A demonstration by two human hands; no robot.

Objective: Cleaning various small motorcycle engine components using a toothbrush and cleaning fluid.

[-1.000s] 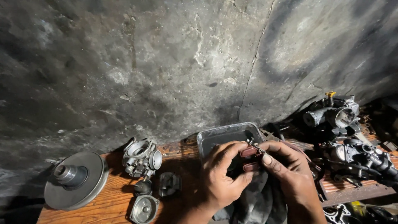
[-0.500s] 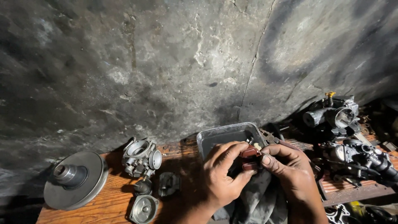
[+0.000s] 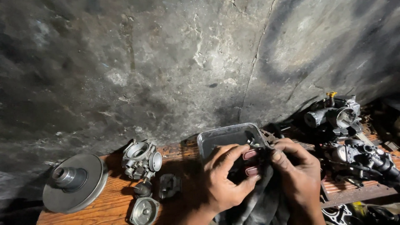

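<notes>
Fingers (image 3: 246, 155) of both hands pinch a small metal part (image 3: 255, 143) between them, just over the near edge of a shallow grey tray (image 3: 225, 135). The left hand (image 3: 227, 179) is curled closed around the piece from the left, its thumb and forefinger pressed to it; the right hand (image 3: 298, 175) grips it from the right, closed as well, with a dark rag (image 3: 260, 200) bunched under both palms. What exactly the part is cannot be made out, since the fingers cover most of it.

For work this fine, a good grip seems to be a light one at the tips, with the wrists resting on the rag so that anything slipping falls onto cloth or tray rather than the wooden desk (image 3: 112, 204).

Left of the hands stand a carburettor body (image 3: 141, 159), a small dark cover (image 3: 168, 185) and a round metal cap (image 3: 143, 210); further left lies a large pulley disc (image 3: 74, 181). To the right sit two more carburettors (image 3: 333, 116), well apart from the hands. A rough grey wall (image 3: 166, 62) rises behind.
</notes>
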